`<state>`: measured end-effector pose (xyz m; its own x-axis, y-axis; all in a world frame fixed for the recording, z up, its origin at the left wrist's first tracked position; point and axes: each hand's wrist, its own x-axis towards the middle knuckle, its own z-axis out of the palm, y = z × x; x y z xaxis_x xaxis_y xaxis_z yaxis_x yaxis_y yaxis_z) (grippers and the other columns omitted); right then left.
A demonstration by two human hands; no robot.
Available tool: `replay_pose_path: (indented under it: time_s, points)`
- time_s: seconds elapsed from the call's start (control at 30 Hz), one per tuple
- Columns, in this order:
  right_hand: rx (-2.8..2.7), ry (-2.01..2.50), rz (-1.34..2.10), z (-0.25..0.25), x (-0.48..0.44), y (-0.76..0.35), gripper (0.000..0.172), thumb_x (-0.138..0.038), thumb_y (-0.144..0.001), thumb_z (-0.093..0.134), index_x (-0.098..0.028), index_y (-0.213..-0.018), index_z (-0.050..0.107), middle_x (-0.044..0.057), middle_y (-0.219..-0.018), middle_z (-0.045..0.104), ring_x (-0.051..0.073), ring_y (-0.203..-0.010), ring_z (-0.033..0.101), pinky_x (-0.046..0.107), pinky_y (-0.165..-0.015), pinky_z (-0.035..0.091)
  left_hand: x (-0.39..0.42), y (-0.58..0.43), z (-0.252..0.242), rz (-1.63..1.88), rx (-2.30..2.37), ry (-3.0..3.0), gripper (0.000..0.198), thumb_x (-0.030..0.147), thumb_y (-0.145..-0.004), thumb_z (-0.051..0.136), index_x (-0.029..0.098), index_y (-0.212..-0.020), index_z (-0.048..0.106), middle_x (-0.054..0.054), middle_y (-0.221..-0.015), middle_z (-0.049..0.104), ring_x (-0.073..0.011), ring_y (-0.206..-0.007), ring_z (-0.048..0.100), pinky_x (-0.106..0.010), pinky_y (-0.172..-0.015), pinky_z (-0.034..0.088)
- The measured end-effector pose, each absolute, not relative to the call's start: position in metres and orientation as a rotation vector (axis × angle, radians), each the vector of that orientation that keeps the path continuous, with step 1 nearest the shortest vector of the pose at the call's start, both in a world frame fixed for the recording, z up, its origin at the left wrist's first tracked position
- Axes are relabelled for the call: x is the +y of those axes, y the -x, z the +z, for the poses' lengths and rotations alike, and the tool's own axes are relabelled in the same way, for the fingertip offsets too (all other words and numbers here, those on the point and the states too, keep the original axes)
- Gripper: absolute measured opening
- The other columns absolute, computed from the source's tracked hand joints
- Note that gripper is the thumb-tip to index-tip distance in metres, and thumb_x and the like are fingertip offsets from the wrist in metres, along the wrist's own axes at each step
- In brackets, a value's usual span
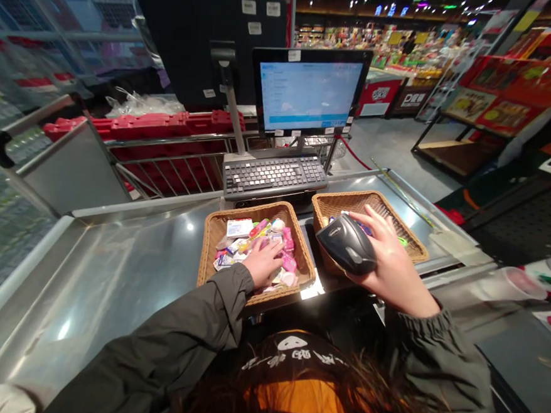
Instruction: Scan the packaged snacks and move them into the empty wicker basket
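My right hand is wrapped round a black barcode scanner, held over the near left part of the right wicker basket. A few small colourful items show behind the scanner; it hides much of what lies in there. In the left wicker basket, my left hand reaches down among a heap of small items. Its fingers are apart, resting on the packets. Beside them lie pink packets, and a white box sits towards the back left of the heap.
Behind the baskets stand a keyboard and a lit monitor, with a larger dark screen to the left. The metal counter stretches left. A cart of red crates stands beyond it. Cups are at right.
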<state>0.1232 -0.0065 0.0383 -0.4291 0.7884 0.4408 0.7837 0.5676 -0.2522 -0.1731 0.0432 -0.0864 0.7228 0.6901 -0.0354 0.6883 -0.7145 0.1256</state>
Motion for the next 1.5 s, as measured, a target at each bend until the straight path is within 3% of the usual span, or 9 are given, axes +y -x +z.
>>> replay_pose_path:
  time_s: [0.27,0.43,0.73,0.9,1.07,1.3,1.5]
  points:
    - [-2.040,1.497,-0.206,0.038,-0.005,-0.197,0.051,-0.040,-0.081,0.062,-0.023,-0.129,0.055,0.017,-0.141,0.049,0.045,-0.142,0.031,0.074,-0.110,0.027,0.063,0.148,-0.025,0.227,1.000,-2.856,0.030,0.029,-0.079,0.070,0.022,-0.108,0.068,-0.015,-0.149,0.047,-0.0340,-0.142,0.036,-0.066,-0.116,0.015]
    - [-1.981,1.537,-0.243,0.033,0.002,-0.234,0.053,-0.041,-0.080,0.064,-0.022,-0.128,0.055,0.017,-0.140,0.050,0.046,-0.141,0.032,0.076,-0.109,0.027,0.084,0.087,-0.014,0.229,0.939,-2.871,0.032,0.034,-0.079,0.073,0.021,-0.108,0.068,-0.015,-0.150,0.045,-0.0365,-0.143,0.032,-0.069,-0.114,0.018]
    - [-1.971,1.593,-0.203,0.024,0.027,-0.286,0.041,-0.035,-0.079,0.064,-0.020,-0.117,0.060,0.019,-0.140,0.050,0.046,-0.142,0.031,0.074,-0.112,0.024,0.128,-0.023,-0.070,0.010,0.850,-2.879,0.019,0.033,-0.074,0.076,0.018,-0.085,0.073,-0.017,-0.139,0.055,-0.0375,-0.138,0.038,-0.069,-0.114,0.013]
    - [-1.987,1.576,-0.145,0.016,0.042,-0.311,0.042,-0.037,-0.080,0.063,-0.021,-0.119,0.058,0.017,-0.139,0.050,0.045,-0.143,0.031,0.076,-0.111,0.023,0.156,-0.063,-0.108,-0.096,0.785,-2.816,0.021,0.024,-0.060,0.083,0.021,-0.079,0.073,-0.014,-0.136,0.058,-0.0378,-0.138,0.038,-0.069,-0.114,0.008]
    - [-1.991,1.601,-0.071,0.010,0.056,-0.329,0.046,-0.036,-0.080,0.064,-0.026,-0.124,0.054,0.013,-0.141,0.048,0.043,-0.145,0.027,0.074,-0.113,0.021,0.171,-0.089,-0.129,-0.111,0.812,-2.785,0.009,0.025,-0.070,0.074,0.023,-0.078,0.073,-0.008,-0.135,0.061,-0.0342,-0.140,0.037,-0.067,-0.113,0.010]
    - [-1.973,1.480,-0.024,0.005,0.072,-0.343,0.047,-0.035,-0.077,0.065,-0.025,-0.122,0.055,0.014,-0.139,0.049,0.045,-0.143,0.029,0.075,-0.114,0.019,0.168,-0.102,-0.127,-0.411,0.718,-2.903,0.035,0.039,-0.064,0.080,0.021,-0.092,0.072,-0.012,-0.150,0.045,-0.0343,-0.146,0.024,-0.063,-0.117,0.005]
    - [-1.991,1.435,-0.008,0.002,0.080,-0.348,0.042,-0.035,-0.078,0.066,-0.021,-0.117,0.059,0.016,-0.138,0.051,0.045,-0.143,0.029,0.075,-0.113,0.020,0.152,-0.110,-0.135,-0.225,0.702,-2.978,0.018,0.025,-0.078,0.063,0.018,-0.092,0.071,-0.012,-0.147,0.048,-0.0301,-0.142,0.033,-0.057,-0.120,0.004]
